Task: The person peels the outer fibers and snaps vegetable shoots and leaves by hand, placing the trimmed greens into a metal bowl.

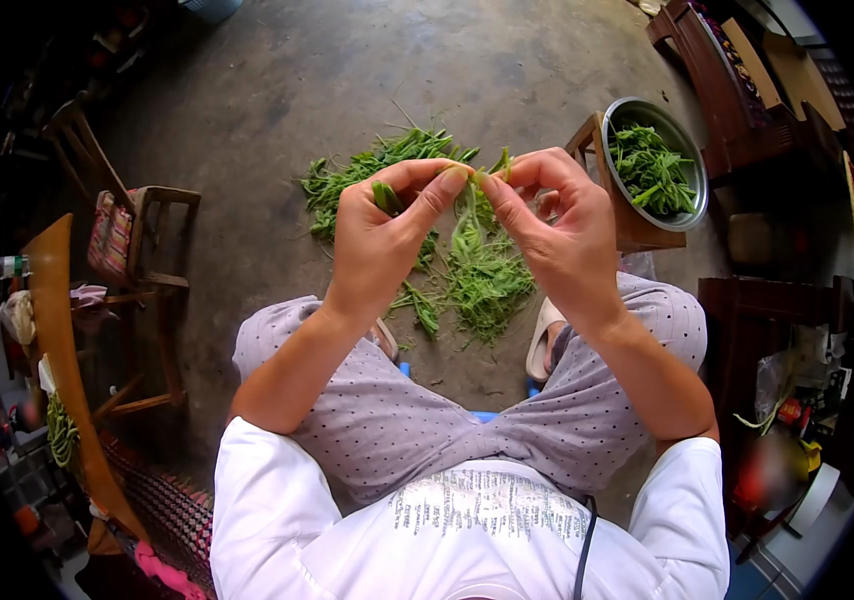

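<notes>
My left hand (pixel 383 228) and my right hand (pixel 569 232) meet in front of me, thumbs and forefingers pinched on a thin green vegetable stem (pixel 504 163). The left palm also holds a short green piece (pixel 387 198) under curled fingers. Pale green strands hang below the fingertips. Beneath my hands, a heap of green stems (pixel 372 160) lies on the floor, partly hidden by my left hand. Nearer my feet is a pile of fine green shreds and tendrils (pixel 487 285).
At the right, a metal basin (pixel 699 200) of green stems rests on a wooden stool (pixel 637 232). A wooden chair (pixel 152 215) with a patterned cushion stands at the left. Dark wooden furniture (pixel 737 80) lines the right side. Concrete floor (pixel 347 60) lies ahead.
</notes>
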The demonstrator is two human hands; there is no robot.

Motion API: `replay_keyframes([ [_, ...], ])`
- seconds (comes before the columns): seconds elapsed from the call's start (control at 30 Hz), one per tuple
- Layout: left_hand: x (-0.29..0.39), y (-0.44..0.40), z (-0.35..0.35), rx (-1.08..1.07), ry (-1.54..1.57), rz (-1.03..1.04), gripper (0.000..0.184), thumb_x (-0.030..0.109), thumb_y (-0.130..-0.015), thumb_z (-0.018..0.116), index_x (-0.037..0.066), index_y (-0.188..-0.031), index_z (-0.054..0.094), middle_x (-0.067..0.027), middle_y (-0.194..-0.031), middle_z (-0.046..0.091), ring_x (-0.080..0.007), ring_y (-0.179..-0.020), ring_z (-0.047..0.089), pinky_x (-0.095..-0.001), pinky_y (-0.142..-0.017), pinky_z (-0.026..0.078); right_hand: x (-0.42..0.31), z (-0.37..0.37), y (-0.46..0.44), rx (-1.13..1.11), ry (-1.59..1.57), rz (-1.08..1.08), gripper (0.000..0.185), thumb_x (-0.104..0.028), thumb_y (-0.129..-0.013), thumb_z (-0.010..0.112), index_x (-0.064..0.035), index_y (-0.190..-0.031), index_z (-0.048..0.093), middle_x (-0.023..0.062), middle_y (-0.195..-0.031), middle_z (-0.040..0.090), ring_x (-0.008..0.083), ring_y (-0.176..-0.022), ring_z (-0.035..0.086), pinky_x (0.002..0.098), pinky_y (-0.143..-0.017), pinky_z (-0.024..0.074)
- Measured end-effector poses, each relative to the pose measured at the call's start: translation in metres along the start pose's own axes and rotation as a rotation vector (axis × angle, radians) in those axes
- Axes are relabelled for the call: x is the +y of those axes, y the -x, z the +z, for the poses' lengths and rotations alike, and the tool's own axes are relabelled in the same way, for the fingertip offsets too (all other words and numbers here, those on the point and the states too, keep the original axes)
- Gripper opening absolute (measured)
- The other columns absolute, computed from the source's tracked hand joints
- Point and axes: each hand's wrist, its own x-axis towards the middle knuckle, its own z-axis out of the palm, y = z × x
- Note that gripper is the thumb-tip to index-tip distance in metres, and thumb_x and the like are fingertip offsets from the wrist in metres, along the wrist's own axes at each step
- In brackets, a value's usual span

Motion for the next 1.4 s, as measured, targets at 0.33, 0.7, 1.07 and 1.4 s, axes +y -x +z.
replay_keyframes([
  [0.33,0.018,-0.010,-0.021,0.128,0.159,-0.037,0.021,0.019,-0.090,0.064,0.001,-0.100,0.068,0.0069,-0.075,0.061,0.0013,-0.064,0.048,-0.0154,-0.054,0.036,-0.004,-0.009,0.002,-0.044,0.020,-0.066,0.014,-0.010,-0.081,0.069,0.0015,-0.080,0.062,0.0057,-0.080,0.059,0.0122,-0.072,0.053,0.0259,-0.063,0.0409],
  [0.7,0.012,-0.015,-0.046,0.107,0.217,-0.215,0.026,0.029,-0.090,0.063,0.006,-0.102,0.068,0.0129,-0.056,0.034,0.0013,-0.049,0.024,-0.0194,-0.043,0.015,0.009,-0.041,0.007,-0.534,0.789,-0.223,0.036,-0.038,-0.074,0.073,-0.0033,-0.079,0.069,0.0111,-0.081,0.063,0.0271,-0.080,0.059,0.0366,-0.069,0.0446],
  [1.07,0.007,-0.004,-0.010,-0.242,0.287,-0.332,0.052,0.045,-0.096,0.046,0.002,-0.124,0.055,0.0002,-0.087,0.053,0.0023,-0.053,0.030,-0.0125,-0.039,0.021,0.008,-0.030,0.002,-0.457,-0.151,0.241,0.019,-0.016,-0.084,0.069,0.0012,-0.092,0.063,-0.0055,-0.062,0.050,0.0000,-0.052,0.037,0.0205,-0.042,0.0252],
  [1.4,0.007,-0.010,-0.010,-0.291,0.469,-0.345,0.065,0.054,-0.097,0.032,0.000,-0.129,0.050,-0.0165,-0.115,0.053,-0.0009,-0.053,0.037,-0.0135,-0.036,0.026,0.019,-0.137,-0.028,0.221,0.793,0.140,0.037,-0.024,-0.084,0.070,0.0049,-0.106,0.062,-0.0057,-0.061,0.048,0.0031,-0.056,0.041,0.0214,-0.049,0.0322],
])
